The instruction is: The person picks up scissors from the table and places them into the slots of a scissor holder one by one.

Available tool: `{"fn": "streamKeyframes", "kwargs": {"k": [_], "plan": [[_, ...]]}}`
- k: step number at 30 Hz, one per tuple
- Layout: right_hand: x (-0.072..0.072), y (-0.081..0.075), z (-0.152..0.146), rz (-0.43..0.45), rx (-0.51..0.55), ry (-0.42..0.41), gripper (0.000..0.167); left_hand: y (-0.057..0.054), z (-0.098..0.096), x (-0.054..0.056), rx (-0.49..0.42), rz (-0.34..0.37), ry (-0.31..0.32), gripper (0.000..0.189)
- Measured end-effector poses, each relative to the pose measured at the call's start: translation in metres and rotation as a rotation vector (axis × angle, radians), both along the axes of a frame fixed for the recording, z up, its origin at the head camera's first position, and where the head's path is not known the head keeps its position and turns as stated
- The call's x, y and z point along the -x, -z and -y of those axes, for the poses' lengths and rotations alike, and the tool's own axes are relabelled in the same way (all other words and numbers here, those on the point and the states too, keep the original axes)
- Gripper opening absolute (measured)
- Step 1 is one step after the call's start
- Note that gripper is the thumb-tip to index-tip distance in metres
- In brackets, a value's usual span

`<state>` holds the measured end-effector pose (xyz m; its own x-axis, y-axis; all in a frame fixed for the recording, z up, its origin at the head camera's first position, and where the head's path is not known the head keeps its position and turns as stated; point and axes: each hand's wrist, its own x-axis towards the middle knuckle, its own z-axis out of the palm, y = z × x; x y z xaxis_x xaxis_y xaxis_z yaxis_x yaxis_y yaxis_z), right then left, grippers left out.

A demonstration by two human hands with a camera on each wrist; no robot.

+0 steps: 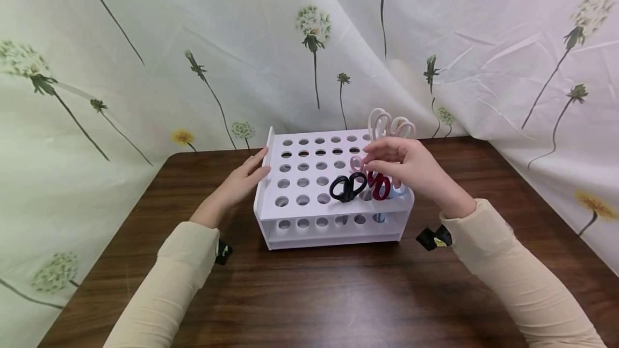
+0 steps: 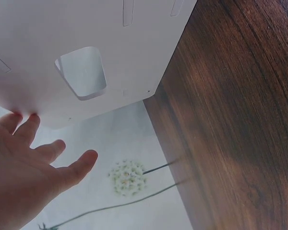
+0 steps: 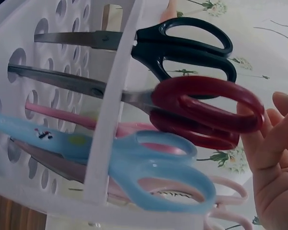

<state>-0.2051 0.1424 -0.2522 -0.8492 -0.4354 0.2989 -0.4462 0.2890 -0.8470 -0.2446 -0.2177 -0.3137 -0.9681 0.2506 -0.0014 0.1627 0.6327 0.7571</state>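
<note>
A white rack [image 1: 309,211] with rows of round holes stands on the table. My left hand [image 1: 237,184] rests its fingertips against the rack's left side panel, fingers extended. Several pairs of scissors stand blades down in the right-hand holes: black scissors [image 1: 346,193], red scissors [image 3: 201,86], light blue scissors [image 3: 129,158], pink scissors [image 3: 60,113], and pale-handled scissors at the back. Over these handles hovers my right hand [image 1: 418,168], fingers loosely bent. In the right wrist view its fingers lie beyond the red handle, gripping nothing visible.
The dark wooden table [image 1: 309,294] extends in front of the rack and to both sides. Behind it hangs a pale cloth [image 1: 266,69] printed with dandelions. A cut-out opening shows in the rack's side panel [image 2: 129,57].
</note>
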Motion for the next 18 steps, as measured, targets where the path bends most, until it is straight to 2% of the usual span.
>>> {"fn": "streamKeyframes", "kwargs": {"k": [18], "plan": [[0.0,-0.005,-0.012,0.005,0.005,0.039,0.028,-0.001,-0.002,-0.003,0.003,0.019,-0.017,0.059]]}}
